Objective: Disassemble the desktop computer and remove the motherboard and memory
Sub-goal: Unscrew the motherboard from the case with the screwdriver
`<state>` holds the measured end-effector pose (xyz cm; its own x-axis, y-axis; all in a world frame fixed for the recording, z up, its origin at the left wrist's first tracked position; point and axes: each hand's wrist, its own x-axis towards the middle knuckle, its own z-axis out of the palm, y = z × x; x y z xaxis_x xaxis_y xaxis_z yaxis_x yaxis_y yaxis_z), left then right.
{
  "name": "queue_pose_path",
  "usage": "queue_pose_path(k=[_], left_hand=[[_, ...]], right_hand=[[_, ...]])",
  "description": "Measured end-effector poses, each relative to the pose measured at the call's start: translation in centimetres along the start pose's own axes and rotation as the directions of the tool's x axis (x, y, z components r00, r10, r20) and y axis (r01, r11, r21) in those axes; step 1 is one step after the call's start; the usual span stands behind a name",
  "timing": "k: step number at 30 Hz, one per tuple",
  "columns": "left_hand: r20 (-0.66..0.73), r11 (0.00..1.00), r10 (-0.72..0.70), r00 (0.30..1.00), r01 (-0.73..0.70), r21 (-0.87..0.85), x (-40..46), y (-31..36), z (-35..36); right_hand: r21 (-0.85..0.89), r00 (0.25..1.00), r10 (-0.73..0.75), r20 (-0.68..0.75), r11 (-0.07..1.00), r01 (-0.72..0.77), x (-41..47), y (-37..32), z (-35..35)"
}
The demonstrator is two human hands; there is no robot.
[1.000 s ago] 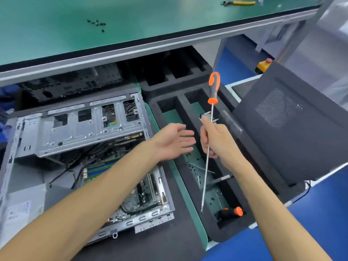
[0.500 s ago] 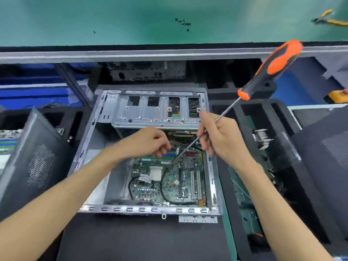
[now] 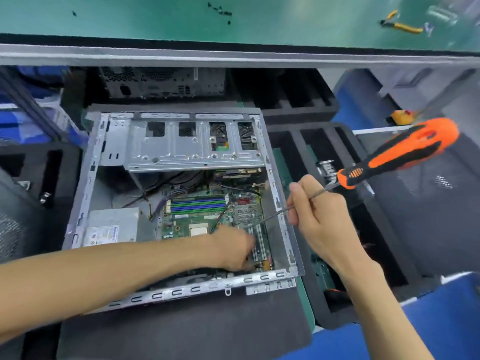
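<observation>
An open grey computer case [image 3: 88, 183] lies on a black foam mat. Inside it sits the green motherboard [image 3: 228, 214] with blue and green memory slots [image 3: 197, 202] and a black cable across it. My right hand [image 3: 319, 222] grips the thin shaft of a long screwdriver [image 3: 397, 155] with an orange-and-black handle; its tip points down into the case near the expansion slots [image 3: 259, 235]. My left hand [image 3: 233, 250] reaches into the case's near right corner, fingers curled down on the board; what they touch is hidden.
A power supply [image 3: 111, 224] fills the case's near left. A drive cage [image 3: 192, 146] spans the far side. Black foam trays [image 3: 345, 141] stand to the right, a second case [image 3: 161, 81] behind. Loose screws [image 3: 220, 11] and yellow pliers [image 3: 400, 26] lie on the green bench.
My left hand has moved down from the board's middle to the case's near right corner. The screwdriver has lowered and tilted flatter, its tip deeper in the case. The view has moved closer.
</observation>
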<state>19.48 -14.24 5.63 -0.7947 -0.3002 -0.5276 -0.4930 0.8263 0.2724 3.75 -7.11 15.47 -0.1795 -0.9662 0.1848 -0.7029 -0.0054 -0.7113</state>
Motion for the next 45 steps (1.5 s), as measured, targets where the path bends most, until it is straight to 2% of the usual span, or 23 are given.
queue_pose_path(k=[4, 9, 13, 18, 20, 22, 27, 34, 45], left_hand=[[0.016, 0.991, -0.030, 0.999, 0.028, 0.129, 1.0, 0.6, -0.2], [-0.067, 0.945, 0.134, 0.989, -0.107, 0.308, 0.5, -0.1, 0.0], [-0.079, 0.937, 0.247, 0.966, -0.218, 0.272, 0.6, -0.7, 0.0], [-0.025, 0.999, -0.005, 1.000, 0.006, 0.039, 2.2, -4.0, -1.9], [0.037, 0.999, -0.040, 0.999, 0.039, 0.013, 2.5, -4.6, -1.9], [0.096, 0.999, -0.037, 0.995, 0.035, 0.032, 2.5, -4.5, -1.7], [0.074, 0.992, 0.009, 0.997, -0.019, 0.128, 2.5, -3.7, -1.1], [0.123, 0.992, -0.011, 0.992, -0.004, 0.123, 2.5, -3.3, -1.5], [0.130, 0.994, -0.015, 0.991, 0.001, 0.107, 2.0, -2.9, -2.1]], right_hand=[[-0.055, 0.995, 0.076, -0.062, 0.995, -0.079, -2.2, -0.8, -0.3], [0.004, 0.965, 0.154, -0.213, 0.988, -0.157, -3.8, -1.8, -1.0], [-0.023, 0.965, 0.128, -0.227, 0.990, -0.136, -4.0, -2.4, -1.2], [-0.028, 0.988, 0.139, -0.066, 0.990, -0.141, -4.6, -2.0, 0.5], [-0.087, 0.990, 0.141, -0.005, 0.986, -0.141, -5.1, -1.6, 1.7], [-0.143, 0.987, 0.152, 0.049, 0.979, -0.144, -5.7, -1.3, 2.7], [-0.151, 0.983, 0.165, 0.083, 0.977, -0.152, -6.4, -1.0, 3.7], [-0.108, 0.982, 0.182, 0.055, 0.979, -0.175, -6.3, -0.4, 3.7], [-0.114, 0.993, 0.116, 0.027, 0.987, -0.113, -6.2, -0.4, 3.7]])
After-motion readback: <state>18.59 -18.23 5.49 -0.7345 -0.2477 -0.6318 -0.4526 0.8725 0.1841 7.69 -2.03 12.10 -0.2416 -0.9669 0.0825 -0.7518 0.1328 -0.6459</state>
